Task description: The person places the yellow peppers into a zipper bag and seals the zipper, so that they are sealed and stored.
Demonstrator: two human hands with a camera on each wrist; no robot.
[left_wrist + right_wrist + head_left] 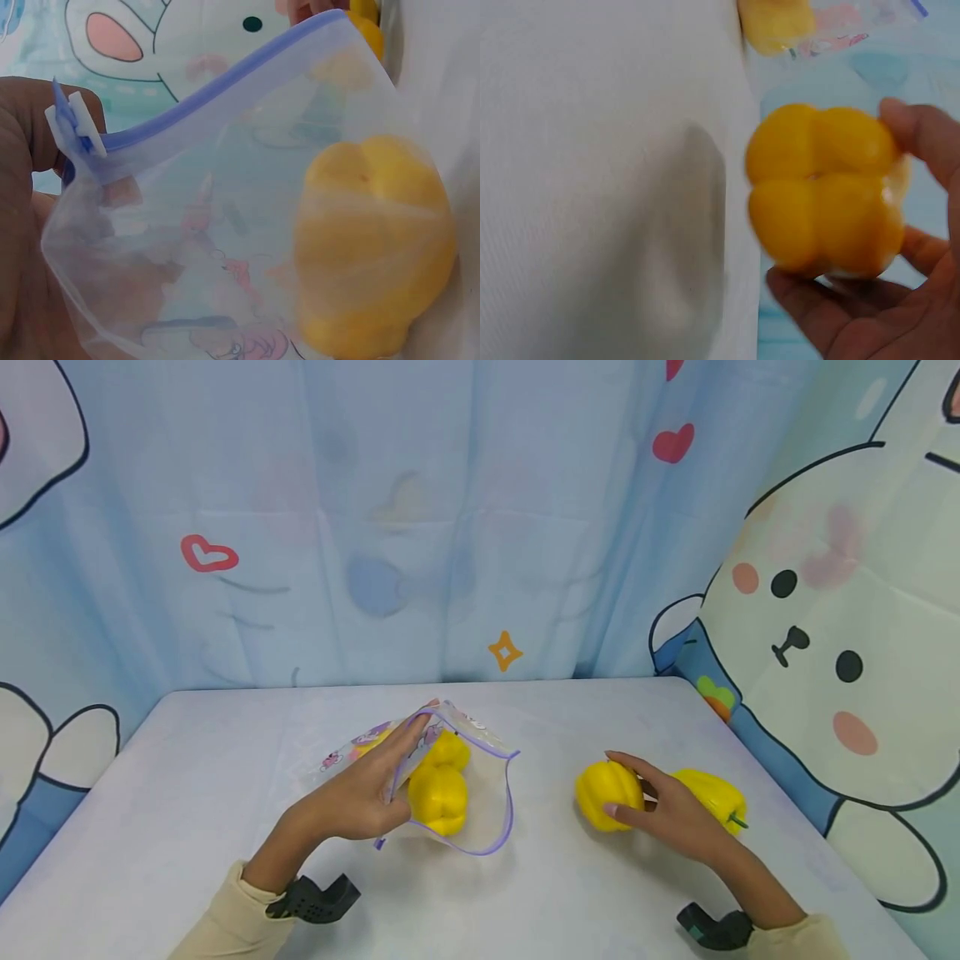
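Note:
My left hand holds a clear zip bag by its rim, and its purple-edged mouth gapes toward the right. Inside lie yellow bell peppers, seen hazily through the plastic in the left wrist view. A white slider sits on the purple zip beside the left hand's fingers. To the right of the bag, my right hand grips another yellow bell pepper between thumb and fingers. In the right wrist view its lobed end faces the camera, and a shadow falls on the table apart from it.
One more yellow bell pepper with a green stem lies on the white table just behind the right hand. A light blue curtain with cartoon figures hangs along the table's back and right sides.

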